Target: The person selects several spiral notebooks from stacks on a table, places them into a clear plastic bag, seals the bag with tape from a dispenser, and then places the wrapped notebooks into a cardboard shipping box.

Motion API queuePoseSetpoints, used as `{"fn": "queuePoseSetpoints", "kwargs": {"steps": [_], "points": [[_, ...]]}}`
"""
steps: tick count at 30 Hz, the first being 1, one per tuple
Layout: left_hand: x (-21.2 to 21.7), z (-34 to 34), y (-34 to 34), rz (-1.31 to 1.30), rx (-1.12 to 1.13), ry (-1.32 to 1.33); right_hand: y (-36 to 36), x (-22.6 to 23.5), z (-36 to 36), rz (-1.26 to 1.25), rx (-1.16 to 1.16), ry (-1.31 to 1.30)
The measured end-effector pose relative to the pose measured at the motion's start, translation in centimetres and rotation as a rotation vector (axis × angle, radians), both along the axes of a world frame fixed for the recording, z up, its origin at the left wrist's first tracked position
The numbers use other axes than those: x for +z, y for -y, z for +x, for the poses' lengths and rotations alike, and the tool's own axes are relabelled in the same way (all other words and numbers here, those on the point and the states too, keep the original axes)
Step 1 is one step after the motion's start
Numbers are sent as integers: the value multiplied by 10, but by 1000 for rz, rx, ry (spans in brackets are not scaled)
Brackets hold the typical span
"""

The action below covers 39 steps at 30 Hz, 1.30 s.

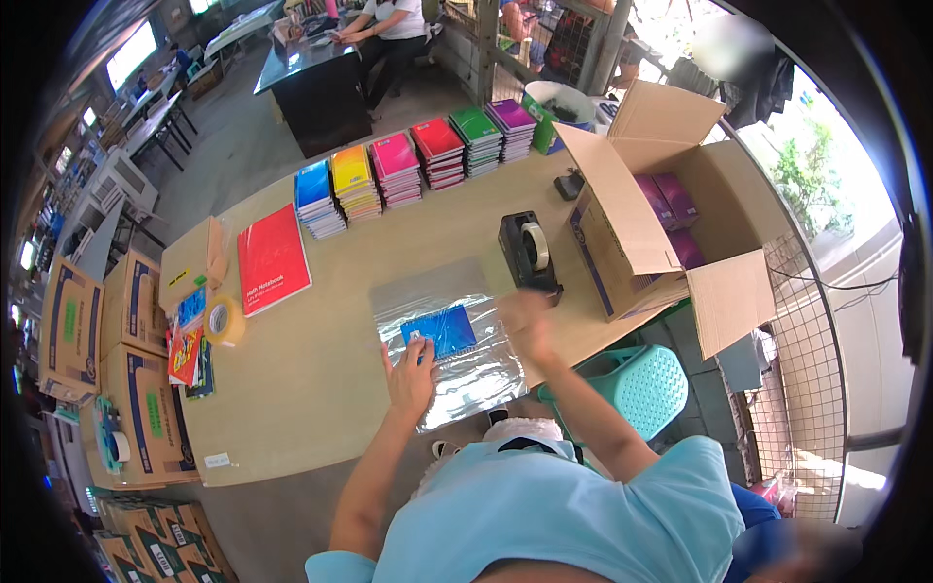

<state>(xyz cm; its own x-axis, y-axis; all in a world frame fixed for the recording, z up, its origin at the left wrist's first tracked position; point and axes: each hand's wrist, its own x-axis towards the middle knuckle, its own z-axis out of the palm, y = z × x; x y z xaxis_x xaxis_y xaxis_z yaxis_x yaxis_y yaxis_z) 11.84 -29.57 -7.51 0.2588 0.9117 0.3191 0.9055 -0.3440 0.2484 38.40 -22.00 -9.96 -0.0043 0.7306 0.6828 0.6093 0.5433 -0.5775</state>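
Resting over the blue notebook (450,331), left hand (412,385) looks loose — can't tell with right hand (528,327) near it — notebook's probably light, edge-pinchable.

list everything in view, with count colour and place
table: 1, tan, centre
plastic bag: 1, clear, table's near side
small notebook: 1, blue, on plastic bag
notebook stacks: 6, blue, yellow, pink, red, green, purple, far edge
large notebook: 1, red, table's left
tape roll: 1, yellowish, table's left
tape dispenser: 1, black, table's right
open carton: 1, brown, table's right
packs: at least 3, purple, in open carton
closed cartons: several, brown, left
stool: 1, teal, right
other people: several, mixed colours, background
shirt: 1, light blue, bottom
left grip: 1, bare, on small notebook
right grip: 1, bare, blurred, bag's right side
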Motion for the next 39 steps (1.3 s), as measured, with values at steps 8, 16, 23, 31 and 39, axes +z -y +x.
{"fn": "queuePoseSetpoints", "kwargs": {"steps": [8, 16, 23, 31, 39], "points": [[-15, 1, 4, 39, 65, -27, -62, 40, 96, -1085, -118, -623], [-12, 3, 9, 49, 133, -48, 5, 12, 63, -1164, -241, -1476], [-17, -3, 12, 15, 124, -29, 22, 52, -53, -1021, 299, -323], [-13, -2, 13, -3, 101, 4, -2, 39, -95, -1003, -22, 444], [23, -3, 10, -147, 185, 26, 12, 50, -83, -972, 14, 515]]}}
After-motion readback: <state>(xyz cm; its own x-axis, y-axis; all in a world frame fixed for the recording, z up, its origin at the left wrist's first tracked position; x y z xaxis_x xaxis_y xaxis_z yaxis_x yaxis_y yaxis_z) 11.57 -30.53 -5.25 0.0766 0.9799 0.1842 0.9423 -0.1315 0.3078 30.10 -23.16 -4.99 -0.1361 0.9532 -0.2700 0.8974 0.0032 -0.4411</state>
